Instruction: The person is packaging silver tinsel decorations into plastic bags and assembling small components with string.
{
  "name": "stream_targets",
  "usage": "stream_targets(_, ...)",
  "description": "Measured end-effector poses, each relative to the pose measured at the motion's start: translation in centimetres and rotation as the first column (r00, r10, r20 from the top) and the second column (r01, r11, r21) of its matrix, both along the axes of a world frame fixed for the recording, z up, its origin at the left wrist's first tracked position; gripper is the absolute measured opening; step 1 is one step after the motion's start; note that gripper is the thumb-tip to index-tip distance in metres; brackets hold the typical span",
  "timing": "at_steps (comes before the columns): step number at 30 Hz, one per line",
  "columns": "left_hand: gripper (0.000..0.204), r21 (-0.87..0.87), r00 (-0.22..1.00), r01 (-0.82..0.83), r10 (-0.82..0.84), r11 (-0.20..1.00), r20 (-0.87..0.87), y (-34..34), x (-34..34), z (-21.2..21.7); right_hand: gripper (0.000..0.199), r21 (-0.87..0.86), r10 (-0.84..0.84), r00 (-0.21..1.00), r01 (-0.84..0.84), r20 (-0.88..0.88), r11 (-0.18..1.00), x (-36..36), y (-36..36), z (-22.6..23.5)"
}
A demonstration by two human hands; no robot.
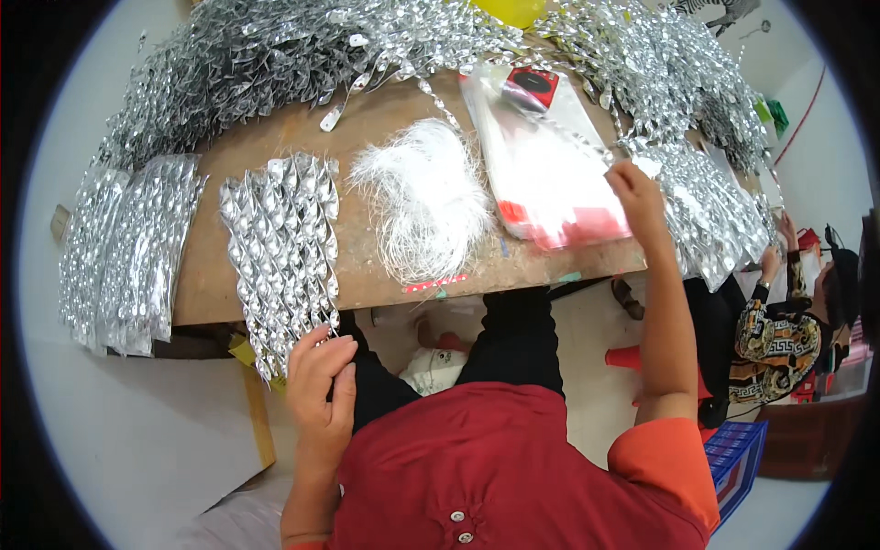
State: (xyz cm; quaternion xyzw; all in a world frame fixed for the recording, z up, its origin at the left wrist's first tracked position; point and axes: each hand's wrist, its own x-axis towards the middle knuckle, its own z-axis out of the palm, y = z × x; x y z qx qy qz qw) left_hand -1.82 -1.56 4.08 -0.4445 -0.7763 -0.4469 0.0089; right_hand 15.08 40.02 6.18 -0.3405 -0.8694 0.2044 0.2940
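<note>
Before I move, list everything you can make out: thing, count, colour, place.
flat wooden-looking table: one, brown, mid-view
heaped twisted foil strips: uncountable, silver, far side
flat layer of twisted foil strips: one, silver, left of centre, overhanging near edge
glossy foil bundles: count unclear, silver, table's left and right ends
loose fine-thread bundle: one, white, centre
stacked plastic bags: one stack, whitish with red, right of centre
small boxy thing: one, red and black, on bags
rounded shiny thing: one, yellow, top edge
slatted plastic crate: one, blue, lower right
co-worker in patterned top: one, black and gold, right
left hand: one, bare, at layer's lower end
right hand: one, bare, over bags' right edge, seemingly pinching a blurred silver strip
</note>
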Motion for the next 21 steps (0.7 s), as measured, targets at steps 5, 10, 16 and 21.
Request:
stream_targets(5,0.021,0.038,0.994,0.108,-0.108,0.993,0.017,1.3,0.4,-0.8,0.011,0.154,0.021,0.988,-0.046,0.155,0.987,0.3,0.6,0.3)
stream_targets(10,0.021,0.080,0.990,0.144,-0.144,0.986,-0.012,2.0,1.0,-1.3,0.012,0.008,-0.011,0.996,0.012,-0.088,1.000,1.2,-0.9,6.1)
stream_targets(16,0.021,0.067,0.985,0.166,-0.164,0.984,-0.046,2.4,1.3,-1.8,0.011,-0.001,0.153,0.986,-0.153,0.064,0.988,1.4,-6.7,7.8)
stream_targets(21,0.038,0.134,0.800,0.314,-0.338,0.940,0.496,2.3,2.0,-2.7,0.005,0.189,0.491,0.858,-0.513,0.150,0.837,1.3,-18.0,8.6)
